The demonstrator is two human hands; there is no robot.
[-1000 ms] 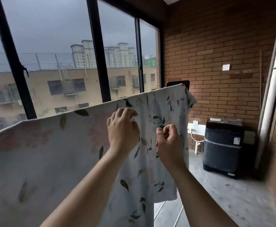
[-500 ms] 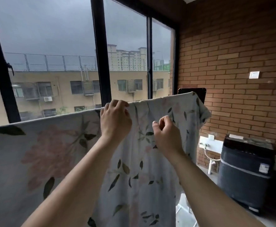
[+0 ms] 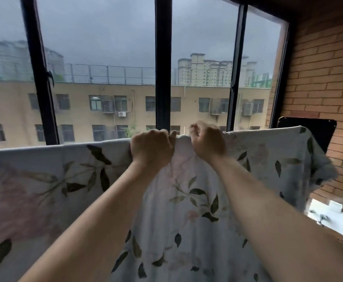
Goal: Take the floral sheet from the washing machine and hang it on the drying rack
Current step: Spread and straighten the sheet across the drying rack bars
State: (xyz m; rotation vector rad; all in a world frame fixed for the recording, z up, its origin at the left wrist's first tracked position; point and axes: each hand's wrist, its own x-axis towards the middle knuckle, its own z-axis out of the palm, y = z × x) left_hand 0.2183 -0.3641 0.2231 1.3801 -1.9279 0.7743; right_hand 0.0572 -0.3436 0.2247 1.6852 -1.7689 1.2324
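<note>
The left hand [image 3: 151, 148] is curled tight on the top edge of the sheet [image 3: 44, 180]. Just right of it, the right hand [image 3: 207, 142] pinches the same edge, with cloth bunched between them. The sheet hangs directly ahead, near the window [image 3: 97, 58], its long fold running left to right; what carries it is hidden. Half a second ago the right hand sat below the fold and further from the left.

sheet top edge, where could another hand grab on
Free: the long edge of the sheet left of the left hand, and the shorter stretch from the right hand to the corner by the black panel. Crowded: the middle, where both hands grip close together.
</note>
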